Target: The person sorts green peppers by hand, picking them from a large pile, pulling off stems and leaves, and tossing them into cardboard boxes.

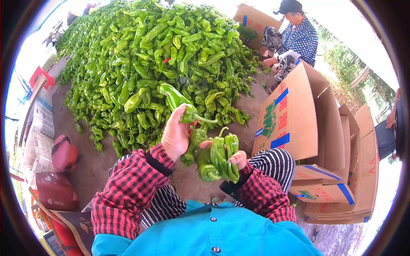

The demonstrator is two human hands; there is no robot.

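The left hand (174, 134) has one green pepper (174, 98); the right hand (239, 159) has at least four held peppers (218, 157). One heap (149, 51) lies on the ground (96, 170), its peppers too many to count. At least two other people show: one seated person (302, 40) and one partly seen person (386, 132). Toward the ground's right edge are at least three cardboard boxes (288, 115), overlapping; toward its left edge, at least two white crates (44, 147). The blue top (179, 232) shows two buttons (213, 219).
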